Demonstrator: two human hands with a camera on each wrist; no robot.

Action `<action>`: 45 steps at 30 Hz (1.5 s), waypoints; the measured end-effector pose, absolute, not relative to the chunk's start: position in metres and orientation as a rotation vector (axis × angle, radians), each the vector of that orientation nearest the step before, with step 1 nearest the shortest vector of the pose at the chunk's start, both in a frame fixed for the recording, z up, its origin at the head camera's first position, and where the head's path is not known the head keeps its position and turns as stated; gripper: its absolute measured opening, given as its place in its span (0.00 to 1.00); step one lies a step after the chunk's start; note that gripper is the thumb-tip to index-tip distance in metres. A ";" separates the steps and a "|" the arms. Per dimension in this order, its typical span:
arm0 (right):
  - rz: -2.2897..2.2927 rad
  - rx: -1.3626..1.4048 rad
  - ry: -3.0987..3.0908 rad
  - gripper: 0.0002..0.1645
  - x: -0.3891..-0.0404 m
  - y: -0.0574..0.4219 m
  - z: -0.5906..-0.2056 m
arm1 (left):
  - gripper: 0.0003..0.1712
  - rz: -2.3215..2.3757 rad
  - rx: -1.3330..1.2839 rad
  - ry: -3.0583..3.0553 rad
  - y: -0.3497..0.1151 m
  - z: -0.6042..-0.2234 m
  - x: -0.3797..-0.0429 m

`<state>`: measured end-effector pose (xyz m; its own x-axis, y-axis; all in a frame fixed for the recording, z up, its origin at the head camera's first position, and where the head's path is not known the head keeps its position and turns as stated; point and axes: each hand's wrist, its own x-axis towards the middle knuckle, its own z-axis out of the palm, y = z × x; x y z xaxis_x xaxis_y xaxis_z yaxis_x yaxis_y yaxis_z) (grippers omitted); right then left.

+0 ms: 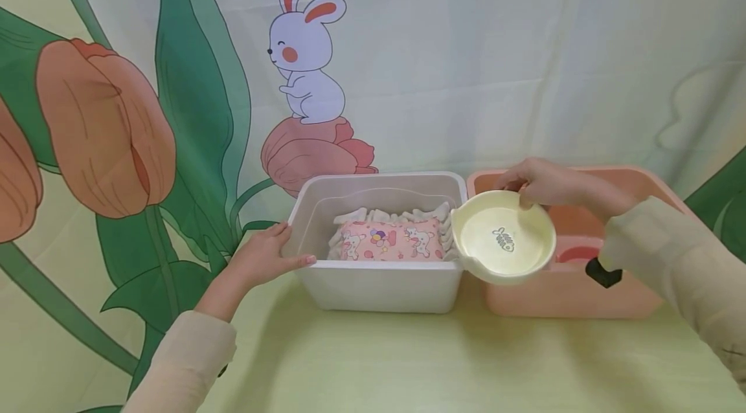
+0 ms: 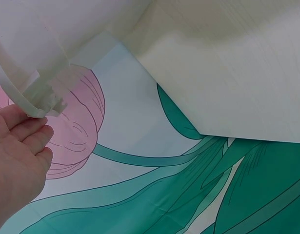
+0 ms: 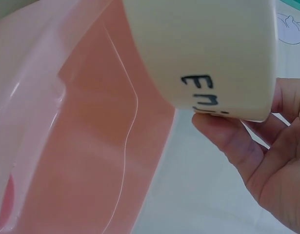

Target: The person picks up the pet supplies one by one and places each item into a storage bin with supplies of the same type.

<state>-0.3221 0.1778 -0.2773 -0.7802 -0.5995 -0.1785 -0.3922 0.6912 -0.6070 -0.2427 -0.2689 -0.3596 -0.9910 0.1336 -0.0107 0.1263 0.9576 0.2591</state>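
Observation:
My right hand (image 1: 550, 185) pinches the rim of a cream pet bowl (image 1: 484, 238), thumb inside, fingers outside. The bowl is tilted, its inside facing the head camera, with a fish-bone print on its floor. In the right wrist view, dark letters mark the outer wall of the bowl (image 3: 203, 53). It hangs above where a white bin (image 1: 379, 287) and a pink bin (image 1: 577, 293) meet. At the white bin's left front corner, my left hand (image 1: 259, 257) holds the rim. Inside that bin lies a pink cushion (image 1: 364, 241) with unicorn prints and a pale ruffled edge.
Both bins stand side by side on a pale green-yellow table (image 1: 373, 361). A red-pink object (image 1: 577, 254) shows partly inside the pink bin. Behind hangs a cloth backdrop (image 1: 443, 76) printed with tulips and a rabbit.

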 end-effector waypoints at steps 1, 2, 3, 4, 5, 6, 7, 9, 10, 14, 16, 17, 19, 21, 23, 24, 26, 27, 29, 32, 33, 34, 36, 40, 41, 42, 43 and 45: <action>-0.802 -0.776 2.532 0.28 -0.323 0.178 -0.278 | 0.56 0.405 0.205 3.080 -0.269 -0.360 -0.243; -0.812 -0.776 2.525 0.29 -0.323 0.178 -0.278 | 0.56 0.405 0.205 3.080 -0.269 -0.360 -0.243; -0.821 -0.777 2.517 0.30 -0.324 0.178 -0.278 | 0.56 0.406 0.205 3.079 -0.269 -0.360 -0.243; -0.834 -0.779 2.509 0.30 -0.324 0.178 -0.279 | 0.56 0.407 0.205 3.079 -0.269 -0.360 -0.243; -0.842 -0.786 2.506 0.31 -0.325 0.179 -0.279 | 0.56 0.409 0.205 3.078 -0.269 -0.360 -0.242; -0.852 -0.788 2.499 0.32 -0.326 0.179 -0.279 | 0.56 0.410 0.205 3.078 -0.269 -0.360 -0.242; -0.852 -0.786 2.501 0.31 -0.326 0.180 -0.278 | 0.56 0.411 0.205 3.078 -0.268 -0.360 -0.242; -0.852 -0.786 2.506 0.30 -0.326 0.181 -0.277 | 0.55 0.412 0.206 3.079 -0.268 -0.360 -0.242; -0.854 -0.781 2.508 0.29 -0.326 0.181 -0.277 | 0.55 0.413 0.208 3.080 -0.268 -0.360 -0.242; -0.826 -0.761 2.540 0.25 -0.329 0.183 -0.277 | 0.54 0.412 0.212 3.081 -0.267 -0.359 -0.242; -0.828 -0.747 2.548 0.25 -0.331 0.185 -0.277 | 0.54 0.413 0.214 3.081 -0.267 -0.358 -0.241; -0.831 -0.744 2.551 0.26 -0.332 0.185 -0.277 | 0.54 0.412 0.215 3.082 -0.267 -0.358 -0.241; -0.847 -0.729 2.550 0.27 -0.333 0.187 -0.277 | 0.53 0.412 0.215 3.082 -0.267 -0.358 -0.241; -0.863 -0.717 2.545 0.28 -0.334 0.188 -0.276 | 0.53 0.411 0.216 3.081 -0.267 -0.358 -0.241; -0.879 -0.707 2.538 0.28 -0.335 0.189 -0.277 | 0.53 0.408 0.217 3.081 -0.267 -0.357 -0.241; -0.885 -0.705 2.535 0.28 -0.336 0.190 -0.277 | 0.53 0.409 0.215 3.081 -0.267 -0.357 -0.241; -0.899 -0.699 2.527 0.28 -0.337 0.190 -0.278 | 0.53 0.410 0.214 3.081 -0.267 -0.357 -0.240; -0.905 -0.698 2.522 0.28 -0.337 0.191 -0.278 | 0.53 0.411 0.213 3.082 -0.267 -0.357 -0.240; -0.911 -0.693 2.519 0.28 -0.338 0.192 -0.279 | 0.53 0.414 0.210 3.082 -0.267 -0.358 -0.241; -0.904 -0.685 2.527 0.28 -0.339 0.193 -0.279 | 0.54 0.415 0.206 3.084 -0.268 -0.359 -0.241; -0.901 -0.680 2.532 0.28 -0.340 0.194 -0.279 | 0.54 0.415 0.203 3.084 -0.269 -0.360 -0.242; -0.898 -0.674 2.535 0.28 -0.340 0.194 -0.278 | 0.54 0.414 0.202 3.084 -0.269 -0.361 -0.242; -0.892 -0.667 2.543 0.28 -0.340 0.195 -0.277 | 0.55 0.412 0.202 3.085 -0.270 -0.361 -0.242; -0.893 -0.649 2.549 0.28 -0.343 0.199 -0.277 | 0.55 0.413 0.205 3.084 -0.270 -0.361 -0.243; -0.892 -0.646 2.553 0.28 -0.344 0.200 -0.278 | 0.55 0.412 0.207 3.084 -0.270 -0.361 -0.243; -0.894 -0.640 2.555 0.28 -0.345 0.201 -0.278 | 0.55 0.411 0.209 3.085 -0.270 -0.361 -0.243; -0.898 -0.632 2.558 0.28 -0.346 0.202 -0.279 | 0.55 0.411 0.210 3.085 -0.270 -0.361 -0.243; -0.901 -0.617 2.562 0.29 -0.348 0.204 -0.280 | 0.55 0.412 0.212 3.086 -0.270 -0.361 -0.243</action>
